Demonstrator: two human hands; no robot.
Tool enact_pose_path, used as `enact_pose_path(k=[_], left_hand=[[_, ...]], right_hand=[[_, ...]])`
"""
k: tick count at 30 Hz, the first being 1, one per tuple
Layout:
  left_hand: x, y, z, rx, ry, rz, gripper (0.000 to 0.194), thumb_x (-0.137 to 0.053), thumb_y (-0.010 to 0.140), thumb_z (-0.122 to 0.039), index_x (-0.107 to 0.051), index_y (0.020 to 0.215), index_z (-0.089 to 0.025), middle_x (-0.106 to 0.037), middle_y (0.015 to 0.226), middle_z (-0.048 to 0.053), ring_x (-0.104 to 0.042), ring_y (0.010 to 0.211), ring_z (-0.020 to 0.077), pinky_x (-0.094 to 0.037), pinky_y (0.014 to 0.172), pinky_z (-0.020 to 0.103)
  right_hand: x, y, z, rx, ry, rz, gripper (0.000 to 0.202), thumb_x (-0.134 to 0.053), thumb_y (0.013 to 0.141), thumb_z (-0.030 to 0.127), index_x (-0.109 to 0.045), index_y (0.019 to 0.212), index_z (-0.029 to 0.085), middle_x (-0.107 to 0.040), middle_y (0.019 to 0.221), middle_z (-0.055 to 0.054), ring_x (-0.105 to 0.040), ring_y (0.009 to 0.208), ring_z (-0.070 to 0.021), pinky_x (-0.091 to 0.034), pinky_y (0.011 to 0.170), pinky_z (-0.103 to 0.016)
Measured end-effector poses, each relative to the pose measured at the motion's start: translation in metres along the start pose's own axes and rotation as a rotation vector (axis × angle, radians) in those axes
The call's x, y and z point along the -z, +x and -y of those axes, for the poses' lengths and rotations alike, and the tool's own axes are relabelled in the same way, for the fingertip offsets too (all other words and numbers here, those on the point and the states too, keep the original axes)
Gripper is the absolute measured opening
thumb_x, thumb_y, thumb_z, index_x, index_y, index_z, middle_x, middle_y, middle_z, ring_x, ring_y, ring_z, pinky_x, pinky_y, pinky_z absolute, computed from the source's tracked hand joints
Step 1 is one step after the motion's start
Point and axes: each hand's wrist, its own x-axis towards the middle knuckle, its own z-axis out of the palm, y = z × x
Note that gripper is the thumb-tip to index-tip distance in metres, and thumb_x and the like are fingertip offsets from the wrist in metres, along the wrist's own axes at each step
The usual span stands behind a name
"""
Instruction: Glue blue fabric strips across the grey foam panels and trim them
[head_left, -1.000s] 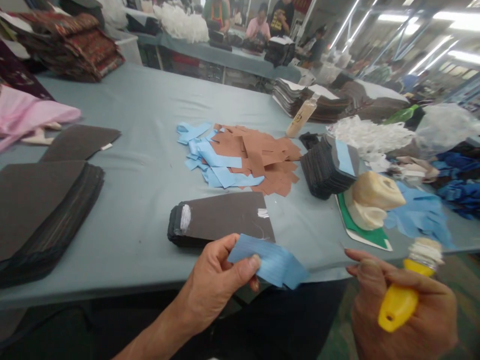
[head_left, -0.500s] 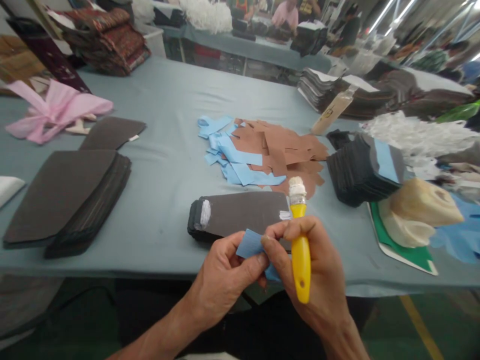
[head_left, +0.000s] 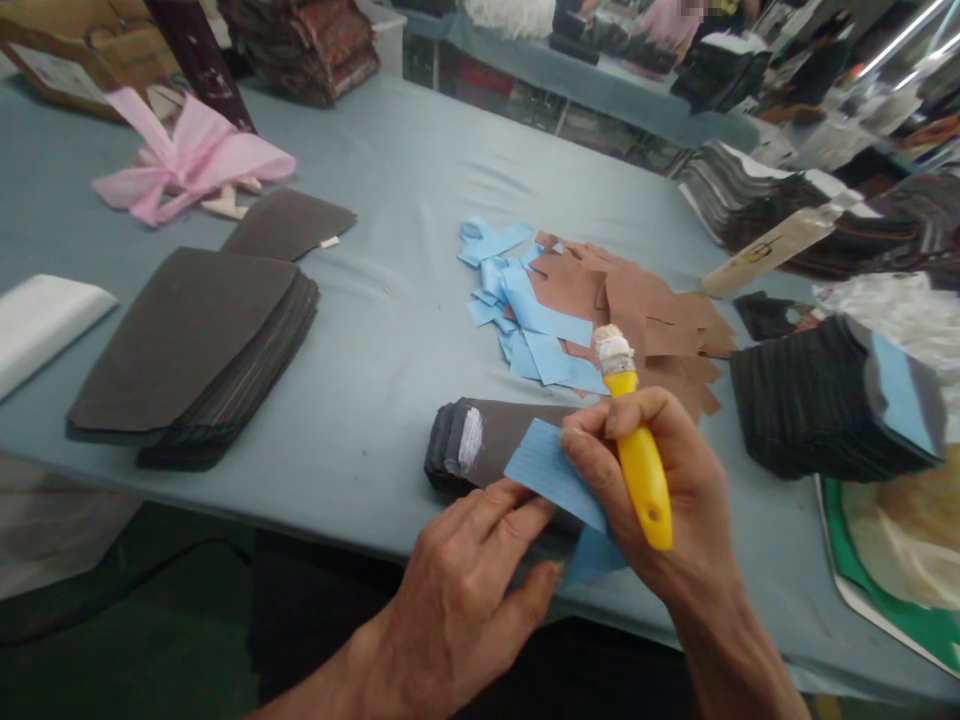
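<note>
My right hand is closed round a yellow-handled brush, its bristles caked white and pointing up and away. Thumb and fingers of that hand also pinch a light blue strip, which hangs over the near stack of dark grey pieces. A white smear lies on the left end of that stack's top. My left hand is at the stack's near edge, thumb apart from the fingers, holding nothing I can see. Its fingertips are by the strip's lower edge; whether they touch it I cannot tell.
Beyond the stack lie loose blue strips and brown strips. Larger dark panels are piled at left, near a pink cloth. At right stand another dark stack, a bottle and a green board.
My left hand has let go of the blue strip and moved down to the stack's edge. My right hand still has brush and strip, the strip now more spread out. The view has shifted.
</note>
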Motion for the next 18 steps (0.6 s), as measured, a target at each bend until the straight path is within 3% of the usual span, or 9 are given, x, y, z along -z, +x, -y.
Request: enact_pose_path(k=[4, 9, 18], left_hand=[[-0.002, -0.001, 0.002, 0.001, 0.072, 0.037, 0.029, -0.055, 0.106, -0.022, -0.063, 0.133, -0.015, -0.079, 0.124, 0.013, -0.079, 0.102, 0.0255, -0.068, 0.091, 0.039], [-0.002, -0.003, 0.003, 0.01, 0.088, 0.067, 0.026, -0.055, 0.105, -0.021, -0.065, 0.128, -0.014, -0.078, 0.125, 0.013, -0.079, 0.102, 0.0263, -0.069, 0.089, 0.041], [-0.004, -0.004, 0.001, 0.042, 0.117, 0.091, 0.018, -0.054, 0.104, -0.019, -0.066, 0.117, -0.016, -0.079, 0.117, 0.011, -0.078, 0.092, 0.0266, -0.069, 0.079, 0.043]], right_hand=[[-0.008, 0.014, -0.009, -0.045, 0.041, 0.075, 0.029, -0.082, 0.093, 0.033, -0.053, 0.089, 0.027, -0.066, 0.08, 0.003, -0.06, 0.066, -0.0109, -0.05, 0.058, -0.021], [-0.014, 0.027, -0.018, -0.119, 0.053, 0.156, 0.033, -0.085, 0.089, 0.034, -0.052, 0.089, 0.027, -0.065, 0.08, 0.004, -0.055, 0.064, -0.0103, -0.048, 0.057, -0.022], [-0.021, 0.028, -0.026, -0.198, 0.007, 0.235, 0.028, -0.078, 0.091, 0.034, -0.051, 0.09, 0.027, -0.063, 0.08, 0.004, -0.053, 0.064, -0.0119, -0.046, 0.057, -0.024]])
